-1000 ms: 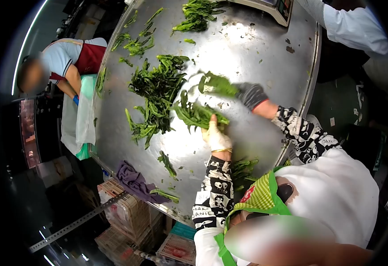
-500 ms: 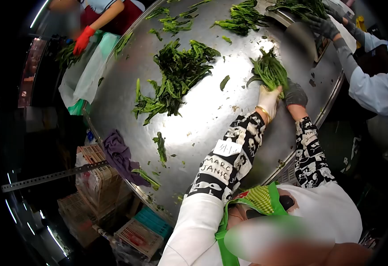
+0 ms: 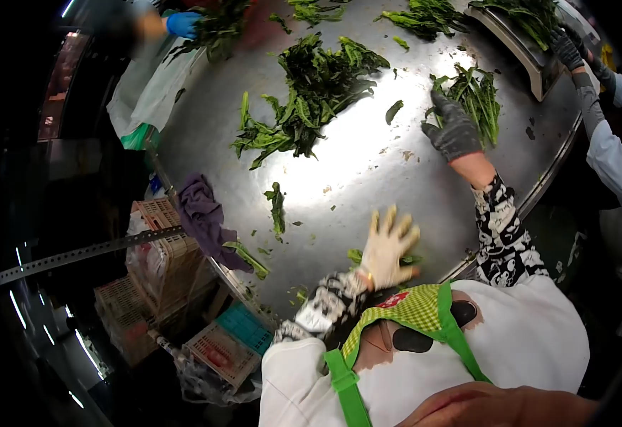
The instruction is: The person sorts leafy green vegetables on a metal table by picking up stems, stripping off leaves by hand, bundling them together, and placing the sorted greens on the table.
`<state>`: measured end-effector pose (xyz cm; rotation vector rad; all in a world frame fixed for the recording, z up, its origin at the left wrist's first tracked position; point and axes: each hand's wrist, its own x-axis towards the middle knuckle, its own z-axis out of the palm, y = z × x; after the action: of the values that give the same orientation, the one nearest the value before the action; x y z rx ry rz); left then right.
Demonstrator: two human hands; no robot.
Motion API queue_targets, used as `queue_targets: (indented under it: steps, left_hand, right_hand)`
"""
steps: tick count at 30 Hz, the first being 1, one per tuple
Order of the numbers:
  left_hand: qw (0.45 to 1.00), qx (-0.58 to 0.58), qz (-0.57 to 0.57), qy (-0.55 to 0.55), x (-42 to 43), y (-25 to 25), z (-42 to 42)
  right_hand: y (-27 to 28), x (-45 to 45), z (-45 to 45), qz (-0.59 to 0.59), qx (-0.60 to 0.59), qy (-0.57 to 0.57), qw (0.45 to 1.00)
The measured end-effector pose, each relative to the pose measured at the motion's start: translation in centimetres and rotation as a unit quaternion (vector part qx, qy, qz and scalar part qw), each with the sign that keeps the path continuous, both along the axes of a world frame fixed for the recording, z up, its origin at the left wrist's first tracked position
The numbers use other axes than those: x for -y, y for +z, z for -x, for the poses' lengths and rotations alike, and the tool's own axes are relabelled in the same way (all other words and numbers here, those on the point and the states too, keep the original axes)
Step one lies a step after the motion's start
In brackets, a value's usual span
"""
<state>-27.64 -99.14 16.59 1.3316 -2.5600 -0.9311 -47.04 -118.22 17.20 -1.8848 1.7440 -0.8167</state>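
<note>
My left hand (image 3: 389, 245), in a cream glove, is spread flat low over the near part of the metal table (image 3: 339, 235). Green leaf scraps (image 3: 354, 255) peek out around it. Farther out, my right hand (image 3: 456, 129), in a dark grey glove, rests against the left side of a bunch of leafy greens (image 3: 483, 105); its thumb and fingers are apart and not wrapped round the stems. The bunch lies on the metal with its stems toward me. A larger pile of leafy greens (image 3: 311, 99) lies left of it, with a single loose leaf (image 3: 394, 112) between.
A metal scale-like device (image 3: 531, 67) bearing greens stands at the back right, near a co-worker's dark-gloved hands (image 3: 568, 50). Another person's blue glove (image 3: 183, 25) holds greens at the far left. A purple cloth (image 3: 204, 213) hangs at the left edge, above plastic crates (image 3: 158, 256).
My left hand has let go of the bunch and come back toward my body, fingers spreading. The bunch now lies by my right hand. At the far left, a blue glove with greens has come into view.
</note>
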Motion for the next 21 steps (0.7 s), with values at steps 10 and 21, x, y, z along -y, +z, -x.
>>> queue_targets:
  steps: [10,21]
  left_hand:
    - [0.989,0.074,0.019,0.129,-12.9,0.4,-14.2]
    - [0.769,0.253,0.270,0.521,-6.0,-2.0,-21.7]
  right_hand:
    - [-6.7,15.8,-7.0,-0.043,0.036,0.027,0.998]
    - [-10.5,20.7,-10.8,-0.066,0.080,0.146,0.984]
